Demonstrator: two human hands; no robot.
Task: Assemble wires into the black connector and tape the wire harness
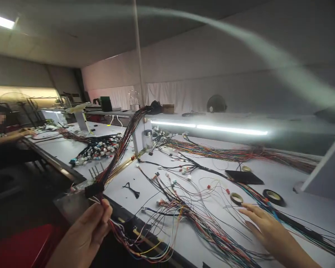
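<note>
My left hand (91, 227) is closed in a pinch on a bundle of thin coloured wires (120, 145) just below a black connector (94, 190). That bundle rises from the connector to a post at the back. My right hand (264, 223) lies flat with fingers stretched out over the white table (281, 182), touching loose wires of a harness (190, 216) spread across it. A tape roll (236, 198) sits just beyond its fingertips.
A black tape roll (273, 196) and a black flat pad (244, 176) lie to the right. A pile of connectors (99, 149) and a glass jar (147, 139) stand further back. A lit lamp bar (209, 128) runs above the table. Another person (2, 137) works at far left.
</note>
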